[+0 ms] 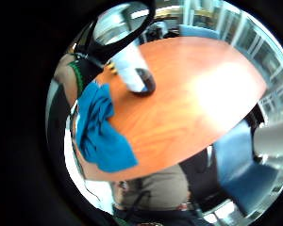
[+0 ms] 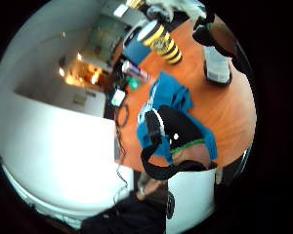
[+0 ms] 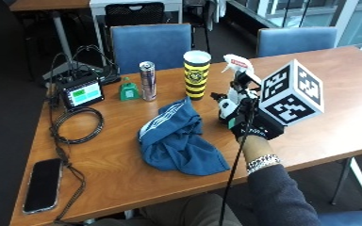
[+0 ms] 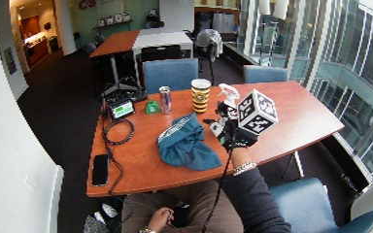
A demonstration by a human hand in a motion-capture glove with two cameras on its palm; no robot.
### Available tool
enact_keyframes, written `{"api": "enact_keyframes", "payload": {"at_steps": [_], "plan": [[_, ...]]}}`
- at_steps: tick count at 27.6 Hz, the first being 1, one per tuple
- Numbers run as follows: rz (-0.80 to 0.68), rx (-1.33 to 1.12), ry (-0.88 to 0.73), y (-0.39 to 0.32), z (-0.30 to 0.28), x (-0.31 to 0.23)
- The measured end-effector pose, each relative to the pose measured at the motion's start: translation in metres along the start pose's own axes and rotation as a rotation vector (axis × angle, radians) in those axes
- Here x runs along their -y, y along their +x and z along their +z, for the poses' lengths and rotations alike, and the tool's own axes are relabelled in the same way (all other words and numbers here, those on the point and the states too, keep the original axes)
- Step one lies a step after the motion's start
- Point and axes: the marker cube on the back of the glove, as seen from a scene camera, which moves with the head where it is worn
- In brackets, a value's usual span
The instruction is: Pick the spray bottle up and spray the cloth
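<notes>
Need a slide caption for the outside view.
Gloved right hand beside the spray bottle, blue cloth crumpled on the table.

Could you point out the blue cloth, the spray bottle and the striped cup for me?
Crumpled blue cloth (image 3: 178, 141), outside view, middle folds.
White plastic spray bottle (image 3: 237, 63), outside view, trigger head.
Yellow-and-black striped cup (image 3: 196, 77), outside view, side wall.

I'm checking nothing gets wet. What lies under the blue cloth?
Only the wooden table shows around the blue cloth. Whatever its folds cover cannot be seen.
</notes>
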Motion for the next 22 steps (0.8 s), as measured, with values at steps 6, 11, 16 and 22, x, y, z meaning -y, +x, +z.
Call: {"api": "enact_keyframes", "payload": {"at_steps": [6, 11, 16, 22], "plan": [[0.177, 0.064, 0.135, 0.021, 0.017, 0.015], [0.191, 0.146, 0.193, 0.028, 0.029, 0.020], [0.194, 0.192, 0.266, 0.032, 0.029, 0.021], [0.215, 0.302, 0.313, 0.026, 0.025, 0.032]]}}
